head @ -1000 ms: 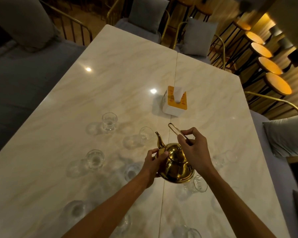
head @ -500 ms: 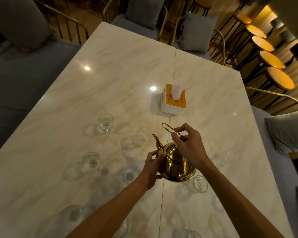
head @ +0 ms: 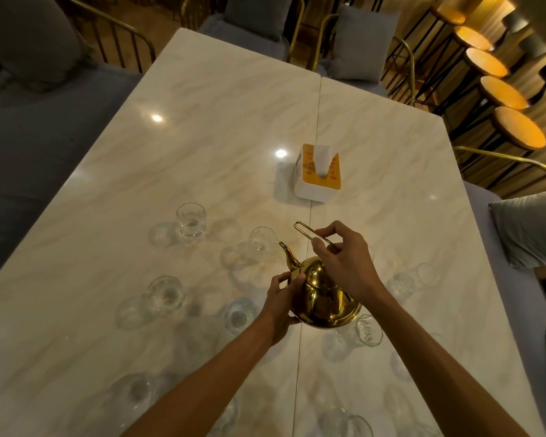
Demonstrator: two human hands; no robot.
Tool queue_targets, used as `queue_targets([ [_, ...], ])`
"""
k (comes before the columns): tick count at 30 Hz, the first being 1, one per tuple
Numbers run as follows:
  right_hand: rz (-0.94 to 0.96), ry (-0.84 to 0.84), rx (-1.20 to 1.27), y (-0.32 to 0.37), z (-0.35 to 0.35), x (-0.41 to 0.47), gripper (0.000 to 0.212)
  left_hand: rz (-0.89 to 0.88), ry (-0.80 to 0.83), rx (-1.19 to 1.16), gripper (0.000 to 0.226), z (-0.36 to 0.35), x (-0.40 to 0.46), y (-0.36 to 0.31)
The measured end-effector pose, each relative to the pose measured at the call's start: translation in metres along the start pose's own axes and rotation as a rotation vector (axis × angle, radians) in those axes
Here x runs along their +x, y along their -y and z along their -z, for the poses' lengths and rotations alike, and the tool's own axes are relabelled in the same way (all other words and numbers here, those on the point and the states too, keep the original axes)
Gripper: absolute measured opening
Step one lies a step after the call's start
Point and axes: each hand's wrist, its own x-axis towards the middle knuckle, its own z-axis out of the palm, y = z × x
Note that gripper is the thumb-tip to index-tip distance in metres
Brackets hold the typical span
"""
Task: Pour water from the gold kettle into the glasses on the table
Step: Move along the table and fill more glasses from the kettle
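The gold kettle [head: 320, 298] hangs above the marble table [head: 202, 137], tilted with its spout toward a clear glass [head: 262, 239] just beyond the spout tip. My right hand [head: 344, 263] grips the thin wire handle over the kettle. My left hand [head: 281, 298] presses against the kettle's left side near the lid. Several more clear glasses stand around: one at the far left [head: 190, 219], one at mid left [head: 166, 293], one beside my left wrist [head: 238, 315], one under the kettle's right [head: 368, 329] and one further right [head: 427, 274].
A white and orange tissue box [head: 317, 173] stands beyond the kettle on the seam between the two tabletops. More glasses sit near the front edge [head: 133, 391]. Grey cushioned chairs and benches line the table; round wooden stools [head: 517, 127] stand at the far right.
The kettle and both hands have shifted slightly forward and left, bringing the spout closer to the glass ahead of it. Both grips are unchanged.
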Motion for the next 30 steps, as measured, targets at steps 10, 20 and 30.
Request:
queue_targets([
  [10, -0.004, 0.005, -0.009, 0.004, 0.002, -0.003, 0.016, 0.009, -0.019, -0.006, 0.069, -0.002, -0.003, -0.001],
  [20, -0.010, 0.012, -0.022, 0.004, 0.002, -0.003, 0.017, 0.022, -0.018, -0.012, 0.061, -0.005, -0.009, -0.001],
  [30, 0.007, 0.021, -0.051, 0.010, 0.005, -0.001, 0.018, 0.024, -0.012, -0.016, 0.061, -0.006, -0.010, -0.005],
])
